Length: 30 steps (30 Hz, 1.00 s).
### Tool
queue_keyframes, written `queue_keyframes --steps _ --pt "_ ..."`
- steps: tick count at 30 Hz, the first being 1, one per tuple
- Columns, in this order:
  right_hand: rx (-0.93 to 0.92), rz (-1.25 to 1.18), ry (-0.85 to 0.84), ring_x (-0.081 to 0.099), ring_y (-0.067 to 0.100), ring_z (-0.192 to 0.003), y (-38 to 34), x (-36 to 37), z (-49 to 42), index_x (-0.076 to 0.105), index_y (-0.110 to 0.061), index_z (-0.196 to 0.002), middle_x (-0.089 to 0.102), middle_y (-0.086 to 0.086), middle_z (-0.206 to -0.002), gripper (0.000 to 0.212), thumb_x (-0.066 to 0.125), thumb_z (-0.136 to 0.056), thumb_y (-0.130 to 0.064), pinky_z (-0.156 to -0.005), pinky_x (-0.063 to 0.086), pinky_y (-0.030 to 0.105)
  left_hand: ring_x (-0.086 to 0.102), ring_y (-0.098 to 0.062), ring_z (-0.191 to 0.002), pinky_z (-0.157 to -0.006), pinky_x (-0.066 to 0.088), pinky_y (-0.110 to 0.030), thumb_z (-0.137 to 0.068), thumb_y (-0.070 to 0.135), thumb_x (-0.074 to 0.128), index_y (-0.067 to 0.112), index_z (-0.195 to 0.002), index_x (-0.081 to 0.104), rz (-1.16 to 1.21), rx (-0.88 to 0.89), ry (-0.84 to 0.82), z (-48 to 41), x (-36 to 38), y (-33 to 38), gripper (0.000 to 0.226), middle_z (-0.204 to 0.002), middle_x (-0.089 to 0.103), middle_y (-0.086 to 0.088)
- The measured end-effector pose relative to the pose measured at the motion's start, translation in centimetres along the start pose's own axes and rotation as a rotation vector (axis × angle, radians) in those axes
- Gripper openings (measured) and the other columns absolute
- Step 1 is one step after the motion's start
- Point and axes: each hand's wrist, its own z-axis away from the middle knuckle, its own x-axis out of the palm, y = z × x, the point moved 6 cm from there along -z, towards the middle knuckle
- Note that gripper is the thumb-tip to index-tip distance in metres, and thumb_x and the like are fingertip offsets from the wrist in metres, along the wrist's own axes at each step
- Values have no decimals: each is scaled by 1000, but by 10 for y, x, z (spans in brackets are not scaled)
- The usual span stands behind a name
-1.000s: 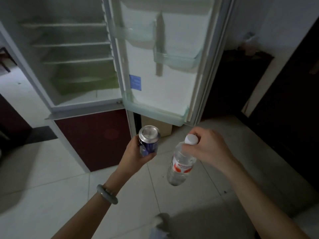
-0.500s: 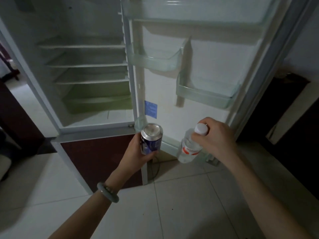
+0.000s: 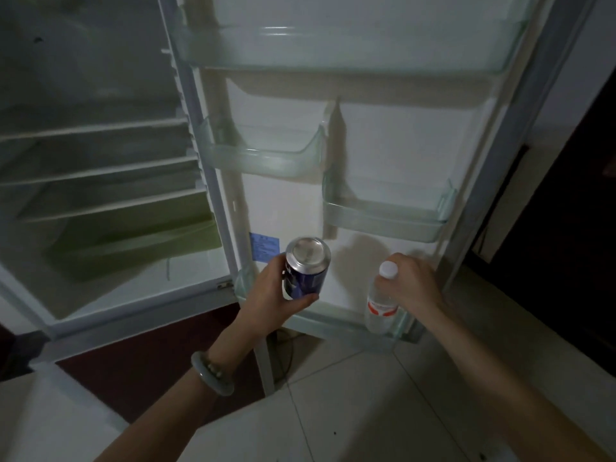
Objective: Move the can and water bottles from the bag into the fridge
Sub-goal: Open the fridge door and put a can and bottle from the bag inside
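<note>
The can (image 3: 307, 267) is a dark blue drink can with a silver top and rim, tilted so its lid faces the camera. It sits in front of the open fridge door (image 3: 383, 145), level with the blue sticker (image 3: 264, 246) low on the door's inner panel, and above the door's bottom shelf (image 3: 320, 323). The water bottle (image 3: 381, 300) is clear plastic with a white screw cap and a red and white label around its middle. It stands nearly upright with its base down inside the right end of that bottom door shelf, behind the shelf's translucent front rail.

The left hand (image 3: 271, 296) reaches forward with the palm turned inward, fingers and thumb wrapped tight around the can's lower body; a pale green bangle (image 3: 210, 373) circles its wrist. The right hand (image 3: 411, 283) comes down from above, knuckles up, wrist bent, its fingertips closed around the bottle's neck just under the cap. Both forearms are bare and stretch toward the door.
</note>
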Motion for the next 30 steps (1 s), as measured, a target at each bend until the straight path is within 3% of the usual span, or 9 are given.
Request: queue_keyframes --steps 10,12,16,19,21,23,25,28,30 --pt "121 79 -66 61 33 -96 23 22 -9 59 -5 -100 65 20 -103 33 66 -78 -27 -72 45 32 50 -2 -90 -75 40 -8 -68 28 83 12 -121 45 -10 12 -89 -3 -3 -6 67 -105 52 4" --pt "129 115 -65 59 34 -98 26 18 -12 58 -5 -103 62 20 -107 34 66 -78 -26 -75 45 32 52 -6 -90 -75 43 -12 -67 32 82 13 -122 45 -16 -2 -116 -4 0 -6 69 -108 54 2" --pt "66 183 -36 59 34 -95 26 11 -20 57 -2 -95 59 20 -108 25 65 -77 -19 -75 46 33 55 -13 -96 -81 50 -33 -63 53 73 26 -121 41 21 -45 -144 -4 8 -5 72 -112 56 1" --pt "28 229 -49 58 34 -98 22 9 -18 56 -4 -97 57 19 -112 22 62 -79 -17 -78 47 35 55 -12 -98 -84 50 -32 -63 52 73 31 -118 39 41 -44 -144 -6 10 3 69 -113 56 2" --pt "3 259 -54 54 35 -106 14 1 -10 52 -5 -114 54 19 -120 34 60 -82 -16 -85 47 38 54 -3 -98 -83 48 -23 -66 41 80 32 -116 39 71 -41 -127 -10 6 10 66 -110 56 7" --pt "-59 333 -53 51 35 -110 1 -10 3 44 -9 -128 53 16 -122 47 58 -84 -19 -86 48 41 52 9 -97 -79 42 -9 -67 31 82 33 -115 38 91 -18 -104 -15 -2 20 65 -106 55 16" --pt "-204 413 -13 54 33 -104 -23 -25 22 46 -14 -126 57 12 -115 49 59 -80 -23 -77 51 41 49 18 -95 -75 38 0 -66 30 82 36 -114 37 119 16 -97 -20 -12 36 66 -106 53 23" --pt "-442 439 96 61 30 -84 -67 -50 54 57 -14 -112 64 7 -97 44 66 -70 -23 -62 53 34 52 13 -98 -78 39 -2 -60 48 82 44 -112 37 195 77 -85 -30 -25 68 69 -110 54 24" --pt "-512 432 168 61 27 -82 -87 -68 69 58 -13 -112 65 6 -97 43 61 -71 -26 -63 52 32 57 4 -101 -83 43 -8 -57 54 78 43 -112 40 257 105 -62 -39 -31 86 68 -111 56 22"
